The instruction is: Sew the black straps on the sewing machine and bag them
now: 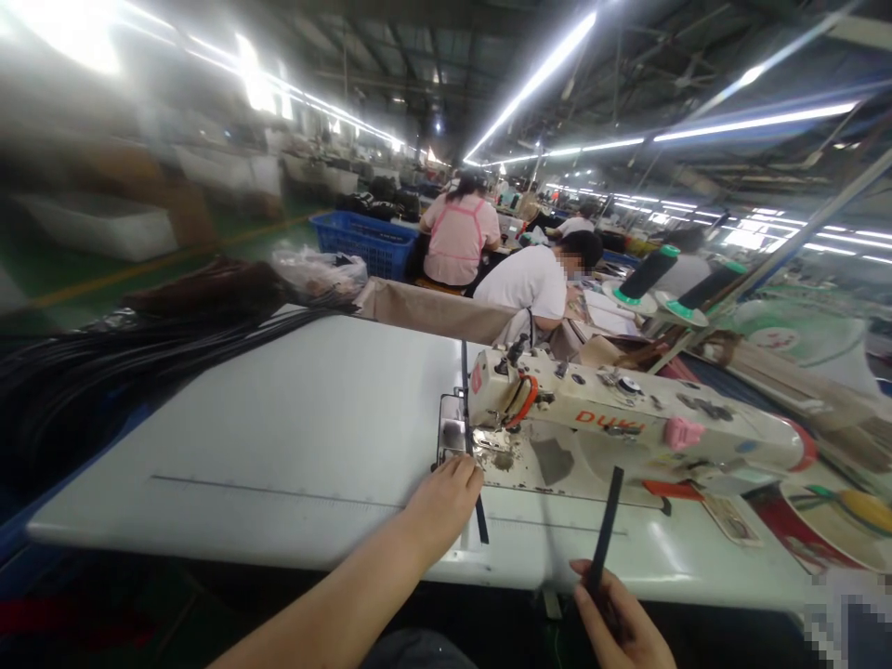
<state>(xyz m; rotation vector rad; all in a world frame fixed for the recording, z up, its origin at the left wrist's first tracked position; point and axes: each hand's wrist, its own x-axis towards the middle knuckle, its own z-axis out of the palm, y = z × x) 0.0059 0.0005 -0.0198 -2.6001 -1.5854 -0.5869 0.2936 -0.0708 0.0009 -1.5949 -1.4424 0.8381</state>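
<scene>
A long dark strip [482, 520] runs front to back across the white sewing table [293, 418], passing beside the head of the sewing machine [599, 409]. My left hand [452, 492] rests on this strip just in front of the needle area, fingers pressed together over it. Near the front edge of the table, my right hand [617, 613] grips a second, short dark strip [609, 520] between thumb and fingers, its free end pointing up and away. The lower end of that strip is hidden in the hand.
A bundle of dark strips [139, 362] hangs over the table's left side. Behind the table are a fabric-lined bin [432, 309], a blue crate [362, 243] and seated people. Thread cones [648, 275] stand at the back right, and a round container [829, 525] lies at the right.
</scene>
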